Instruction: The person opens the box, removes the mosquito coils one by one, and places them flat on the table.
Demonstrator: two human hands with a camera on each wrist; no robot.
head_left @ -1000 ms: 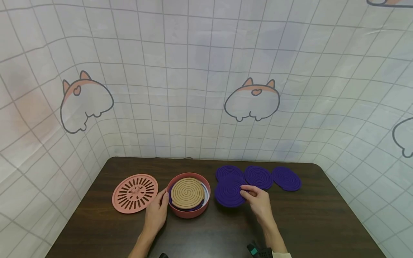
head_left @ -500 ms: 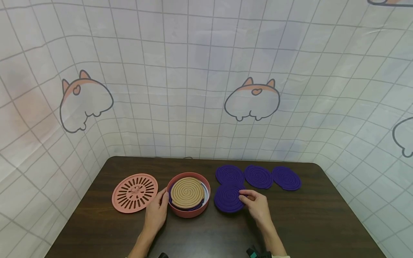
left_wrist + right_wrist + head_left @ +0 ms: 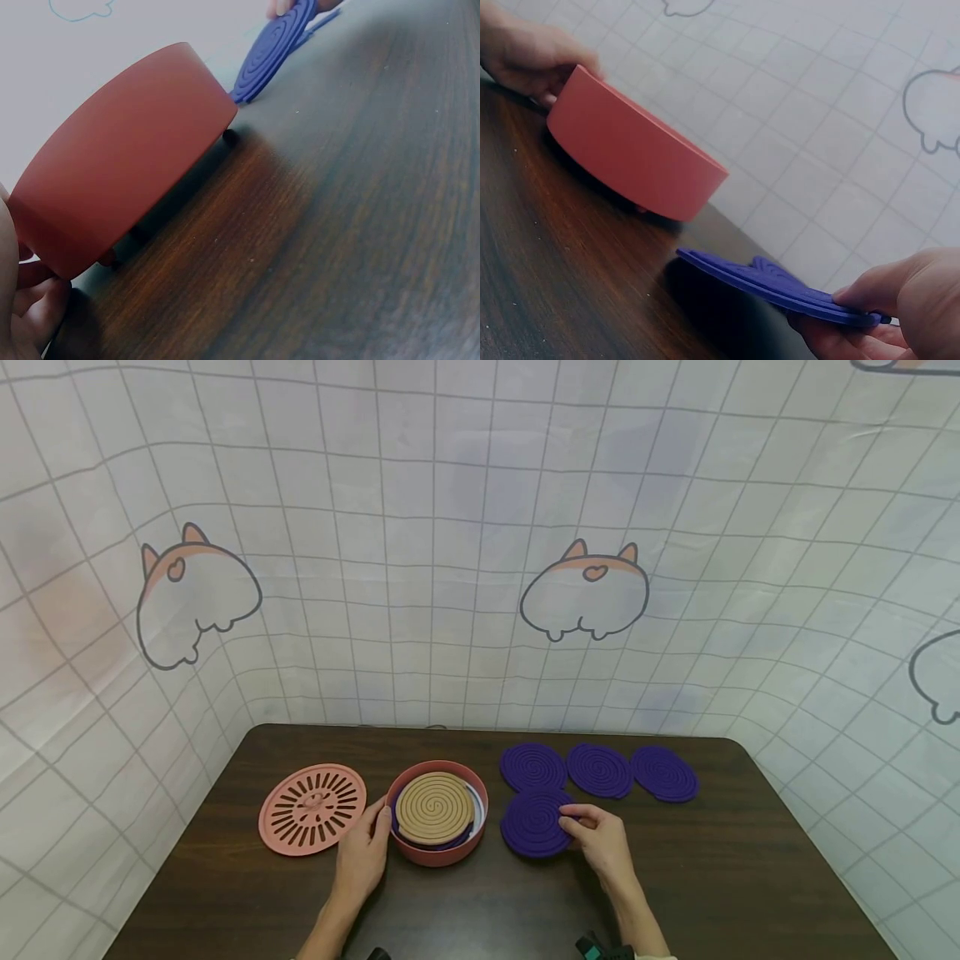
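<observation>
Between the thumb and fingers of my right hand [image 3: 603, 843] a purple mosquito coil [image 3: 534, 827] is pinched at its right edge. The right wrist view has this coil [image 3: 772, 289] held flat and raised, its shadow on the table below. My left hand [image 3: 363, 852] grips the left side of a round red mosquito coil box [image 3: 438, 857], thumb by the rim. A tan mosquito coil [image 3: 435, 810] lies on top inside the box, over purple and white layers that it partly hides.
Three more purple coils [image 3: 600, 771] lie in a row on the dark wooden table [image 3: 720, 877], behind and right of the held one. A pink slotted lid [image 3: 312, 810] lies left of the box. A white checked curtain [image 3: 435, 568] encloses the table's back and sides.
My right hand has drawn the purple coil slightly toward me, uncovering more of the coil behind it. The left hand and the box have stayed in place.
</observation>
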